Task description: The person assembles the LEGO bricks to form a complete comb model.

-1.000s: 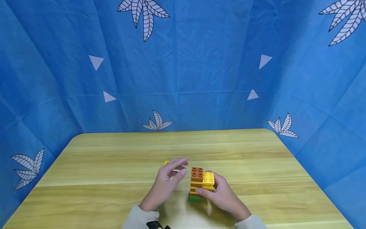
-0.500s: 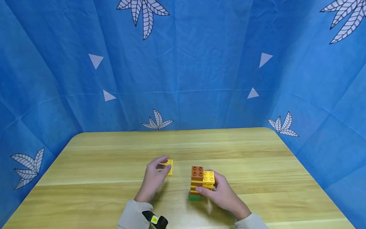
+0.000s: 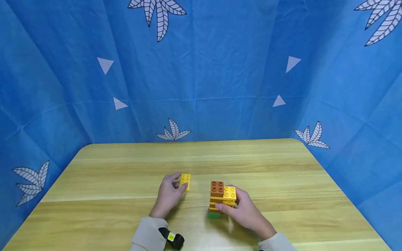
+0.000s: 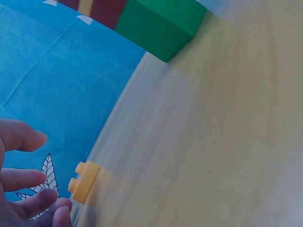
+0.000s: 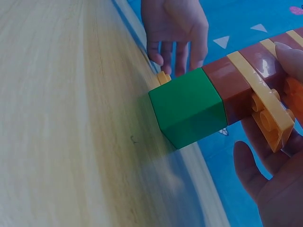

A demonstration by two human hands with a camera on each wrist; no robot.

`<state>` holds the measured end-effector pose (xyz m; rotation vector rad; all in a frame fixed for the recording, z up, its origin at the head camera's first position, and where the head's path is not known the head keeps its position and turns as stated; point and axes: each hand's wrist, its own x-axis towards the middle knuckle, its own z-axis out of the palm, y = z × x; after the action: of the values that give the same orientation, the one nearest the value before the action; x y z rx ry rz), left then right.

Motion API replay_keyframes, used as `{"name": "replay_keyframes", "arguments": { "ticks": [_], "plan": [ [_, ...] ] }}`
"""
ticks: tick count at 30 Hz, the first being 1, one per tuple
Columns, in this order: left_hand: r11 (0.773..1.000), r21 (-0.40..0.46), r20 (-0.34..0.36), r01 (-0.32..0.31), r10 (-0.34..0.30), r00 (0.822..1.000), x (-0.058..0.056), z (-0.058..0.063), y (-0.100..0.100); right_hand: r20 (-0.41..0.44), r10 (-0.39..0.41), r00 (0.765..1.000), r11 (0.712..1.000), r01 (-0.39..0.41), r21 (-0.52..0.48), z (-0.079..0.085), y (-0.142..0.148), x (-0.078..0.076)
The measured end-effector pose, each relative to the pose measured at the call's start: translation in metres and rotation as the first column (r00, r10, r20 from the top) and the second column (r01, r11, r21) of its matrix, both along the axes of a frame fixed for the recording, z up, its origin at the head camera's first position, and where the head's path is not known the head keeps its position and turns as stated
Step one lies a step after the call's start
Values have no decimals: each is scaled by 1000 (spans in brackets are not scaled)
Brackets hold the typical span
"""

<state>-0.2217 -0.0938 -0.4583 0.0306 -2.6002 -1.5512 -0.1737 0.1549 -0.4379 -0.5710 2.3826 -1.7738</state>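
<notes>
My right hand (image 3: 242, 211) grips a tall stack of toy building bricks (image 3: 217, 188), brown and yellow layers over a green brick (image 5: 191, 106) at the bottom. Yellow plates stick out of its right side. In the right wrist view the fingers and thumb lie around the upper part. Left of the stack, a yellow brick (image 3: 185, 179) with studs lies on the table. My left hand (image 3: 168, 195) is beside and partly over it, fingers bent loosely and thumb near its front end. In the left wrist view the fingers are spread, and the yellow brick (image 4: 85, 182) shows just past them.
A light wooden table (image 3: 125, 164) lies under both hands. Blue cloth (image 3: 235, 69) with leaf and triangle prints hangs behind and at the sides. A black strap (image 3: 172, 238) with a yellow label is on the left wrist.
My left hand has moved left, away from the stack, to the yellow brick, which is now more in sight. The right hand and the stack have stayed in place.
</notes>
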Motion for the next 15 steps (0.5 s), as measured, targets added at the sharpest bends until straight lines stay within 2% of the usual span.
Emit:
{"name": "replay_keyframes", "arguments": {
  "ticks": [4,9,15],
  "plan": [
    [999,-46,-19,-5,4,1000,0,-4,2,3,-1,1000,1000,1,-3,0,1,0],
    [983,-181,-33,3,-9,999,-1,-6,3,-1,5,1000,1000,-5,1,0,1,0],
    [961,-278,24,6,1,1000,-4,-1,6,-15,15,1000,1000,-15,-9,-1,1,0]
  ]
}}
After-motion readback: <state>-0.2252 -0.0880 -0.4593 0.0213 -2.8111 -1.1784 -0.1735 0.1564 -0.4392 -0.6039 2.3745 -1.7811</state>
